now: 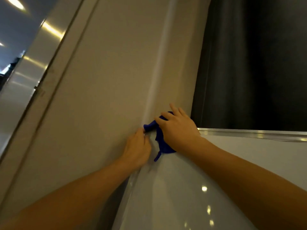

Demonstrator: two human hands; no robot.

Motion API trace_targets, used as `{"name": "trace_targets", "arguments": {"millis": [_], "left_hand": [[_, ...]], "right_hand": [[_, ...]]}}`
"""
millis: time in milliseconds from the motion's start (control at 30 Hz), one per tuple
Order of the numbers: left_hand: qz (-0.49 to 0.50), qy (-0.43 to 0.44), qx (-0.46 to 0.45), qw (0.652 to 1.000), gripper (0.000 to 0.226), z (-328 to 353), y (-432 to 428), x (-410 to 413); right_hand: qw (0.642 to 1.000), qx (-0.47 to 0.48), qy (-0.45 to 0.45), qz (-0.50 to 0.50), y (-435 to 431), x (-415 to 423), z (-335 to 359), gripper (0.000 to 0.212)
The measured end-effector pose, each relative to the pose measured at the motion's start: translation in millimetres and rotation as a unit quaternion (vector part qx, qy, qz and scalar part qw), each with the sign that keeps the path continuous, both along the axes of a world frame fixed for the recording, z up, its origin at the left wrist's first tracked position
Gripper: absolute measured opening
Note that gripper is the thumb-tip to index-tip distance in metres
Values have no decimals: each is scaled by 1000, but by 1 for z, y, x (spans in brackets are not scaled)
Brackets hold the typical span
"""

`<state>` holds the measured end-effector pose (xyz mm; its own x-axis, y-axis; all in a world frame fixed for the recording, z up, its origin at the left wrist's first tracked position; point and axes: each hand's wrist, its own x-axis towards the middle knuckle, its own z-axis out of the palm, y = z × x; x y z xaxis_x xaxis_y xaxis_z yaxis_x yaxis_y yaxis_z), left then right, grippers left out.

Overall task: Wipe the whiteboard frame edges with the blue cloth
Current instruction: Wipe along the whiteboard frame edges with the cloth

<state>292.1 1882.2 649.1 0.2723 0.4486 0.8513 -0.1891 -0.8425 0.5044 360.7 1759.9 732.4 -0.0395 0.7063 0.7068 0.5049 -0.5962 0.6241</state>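
The right hand (178, 130) lies flat, fingers spread, pressing a crumpled deep-blue cloth (162, 143) against the top-left corner of a glossy white whiteboard (191, 188); most of the cloth is hidden under its palm, with a loose tail hanging just below the wrist side and a twisted end poking out to the left of its fingers. The left hand (137, 148), just beside and slightly below, closes its fingertips in a narrow pinch at that twisted end, though whether it truly holds the cloth or only touches the frame there I cannot tell. The silver metal top frame edge (249, 132) runs away to the right of the right hand, and the vertical left frame edge (132, 180) drops below the left hand against a beige wall panel (108, 80). The main risk seems to be that the bunched cloth rides on the board face rather than on the frame, so the edge itself would be missed. The dangling tail could also slip free if the palm lifts, since the hand presses rather than grips. If the two hands pull opposite ways, the cloth may roll into a rope and wipe only a thin line. Reaching this high, pressure may fade along the far top edge.
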Motion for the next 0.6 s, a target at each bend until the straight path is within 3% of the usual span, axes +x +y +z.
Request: {"name": "trace_targets", "arguments": {"millis": [133,267,433,533,600], "left_hand": [[22,-7,36,999,26,37,-13,26],[106,-5,214,971,36,60,-40,40],[-31,79,328,941,50,72,-108,68],[-51,69,342,936,53,73,-151,77],[-42,52,341,938,50,75,-175,78]], "right_hand": [[999,30,13,-36,-53,6,-9,43],[994,79,39,-64,-140,6,-16,54],[956,229,102,-152,-253,5,-23,48],[940,299,102,-133,-240,10,-22,41],[947,295,61,-110,-214,14,-25,41]]}}
